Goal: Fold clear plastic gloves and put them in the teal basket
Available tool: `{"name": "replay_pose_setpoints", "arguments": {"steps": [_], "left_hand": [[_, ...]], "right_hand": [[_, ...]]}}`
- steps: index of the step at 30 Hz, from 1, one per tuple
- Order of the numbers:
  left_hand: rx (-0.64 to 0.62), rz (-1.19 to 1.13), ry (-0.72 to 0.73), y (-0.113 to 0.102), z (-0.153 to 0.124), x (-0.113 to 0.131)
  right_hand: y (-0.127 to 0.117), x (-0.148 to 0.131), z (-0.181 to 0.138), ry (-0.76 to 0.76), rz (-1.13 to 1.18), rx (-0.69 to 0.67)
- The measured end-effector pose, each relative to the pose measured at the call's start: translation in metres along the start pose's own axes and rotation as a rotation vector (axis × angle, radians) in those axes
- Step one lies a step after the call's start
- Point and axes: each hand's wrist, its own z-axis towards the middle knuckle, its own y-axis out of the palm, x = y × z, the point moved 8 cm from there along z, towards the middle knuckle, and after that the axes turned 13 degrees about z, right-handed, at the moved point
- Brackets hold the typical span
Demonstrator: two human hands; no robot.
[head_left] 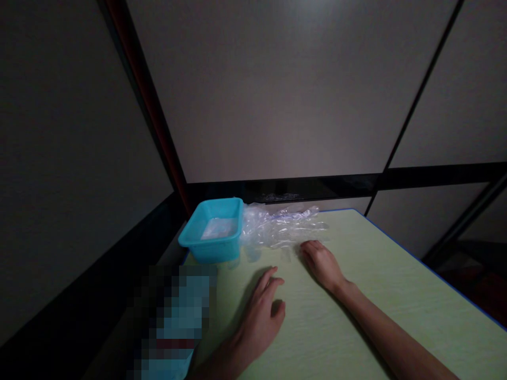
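My left hand [259, 314] lies palm down on the pale green table [356, 295], fingers stretched out and slightly apart, holding nothing. My right hand [321, 264] rests on the table further away, fingers curled loosely downward, its fingertips close to a heap of clear plastic bags [279, 228]. I cannot tell whether the fingers touch the plastic. A turquoise plastic tub [214, 229] stands at the table's far left corner, with something pale and clear inside it.
Grey partition walls with dark frames close in the table at the back and on the left. A blurred, pixelated patch [174, 322] covers the near left edge. The table's blue-edged right side runs diagonally to the lower right. Lighting is dim.
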Motion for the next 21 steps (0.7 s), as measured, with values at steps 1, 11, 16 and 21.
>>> {"name": "replay_pose_setpoints", "arguments": {"steps": [1, 11, 16, 21], "left_hand": [[0.0, -0.003, 0.004, 0.0, 0.0, 0.001], [-0.009, 0.025, 0.069, 0.002, 0.0, 0.005], [-0.017, 0.025, 0.075, 0.002, 0.0, 0.006], [-0.028, 0.023, 0.079, 0.002, 0.001, 0.007]], "right_hand": [[-0.002, 0.003, 0.0, 0.019, 0.013, 0.025], [-0.001, -0.007, -0.003, -0.017, 0.212, -0.05], [-0.006, 0.0, -0.007, 0.103, 0.363, 0.06], [-0.009, 0.017, -0.006, 0.224, 0.647, 0.207]]}}
